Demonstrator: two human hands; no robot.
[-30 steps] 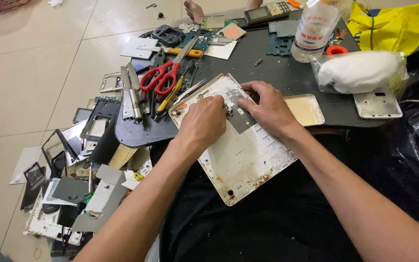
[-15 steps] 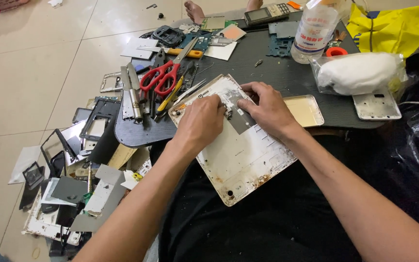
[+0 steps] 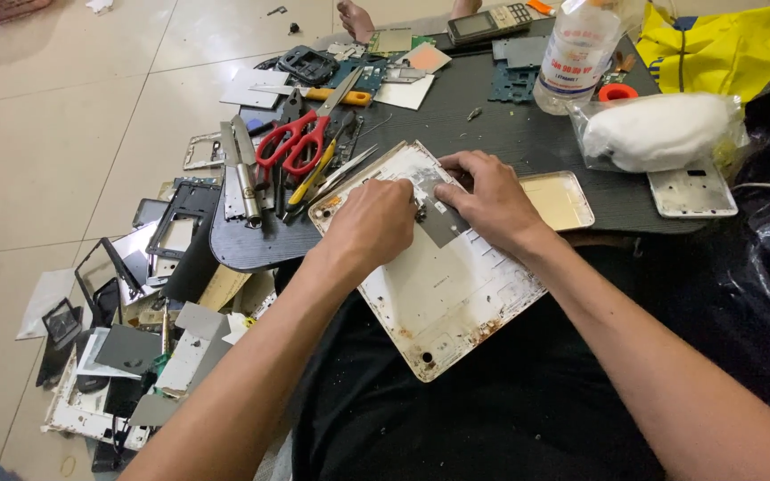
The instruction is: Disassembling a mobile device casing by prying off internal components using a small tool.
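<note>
A white tablet back cover is being held across the lap, its top edge resting on the dark surface. The left hand is being kept curled, fingertips pinching something small near the grey panel; what exactly can't be told. The right hand is being pressed flat on the cover's top. Probably best if the cover is being pinned firmly and the pull is being kept slow and low. Red scissors are lying nearby.

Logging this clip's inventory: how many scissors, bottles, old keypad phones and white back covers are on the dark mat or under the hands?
Scissors: 1
Bottle: 1
Keypad phone: 1
White back covers: 2, a large one under the left hand and right hand, a small one
Total: 5
</note>
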